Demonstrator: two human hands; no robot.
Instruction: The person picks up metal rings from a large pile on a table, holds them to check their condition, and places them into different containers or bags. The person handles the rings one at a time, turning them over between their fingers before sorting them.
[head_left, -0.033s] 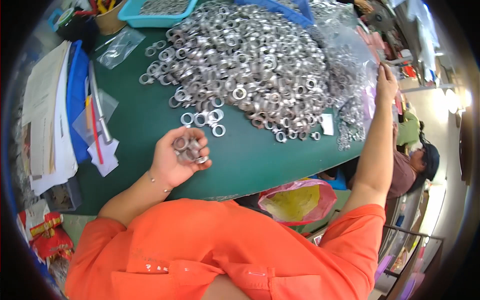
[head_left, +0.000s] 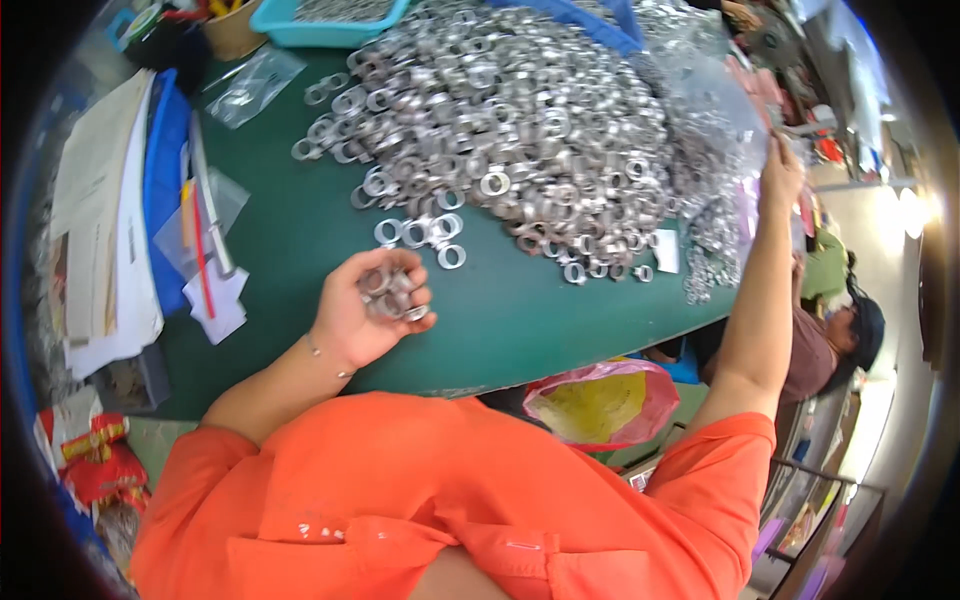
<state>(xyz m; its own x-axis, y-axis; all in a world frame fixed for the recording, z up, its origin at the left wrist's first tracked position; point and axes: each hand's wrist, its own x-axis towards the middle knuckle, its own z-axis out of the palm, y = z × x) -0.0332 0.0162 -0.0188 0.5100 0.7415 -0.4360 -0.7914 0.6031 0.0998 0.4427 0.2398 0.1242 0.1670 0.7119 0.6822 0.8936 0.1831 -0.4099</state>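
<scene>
My left hand (head_left: 365, 310) is palm up over the near edge of the table, its fingers curled around several silvery metal rings (head_left: 392, 292). Just beyond it, a few loose rings (head_left: 415, 233) lie in front of a large heap of similar metal rings (head_left: 500, 130). My right arm stretches far to the right. There my right hand (head_left: 783, 178) has its fingers closed at the edge of a clear plastic bag (head_left: 725, 110), and its fingertips are partly lost against the bag. Smaller metal pieces (head_left: 712, 235) lie beside and below that bag.
Turquoise (head_left: 330, 32) and blue (head_left: 575, 18) trays stand behind the heap. Papers (head_left: 95, 220) and a blue file tray (head_left: 168, 190) are on the left, near a red pen (head_left: 203, 255). A pink-rimmed bag (head_left: 600, 405) sits below the table edge. Another person (head_left: 815, 345) is at right.
The whole view has shifted slightly, so the table and heap appear a little farther right. Both hands keep nearly the same pose, the left still around the rings.
</scene>
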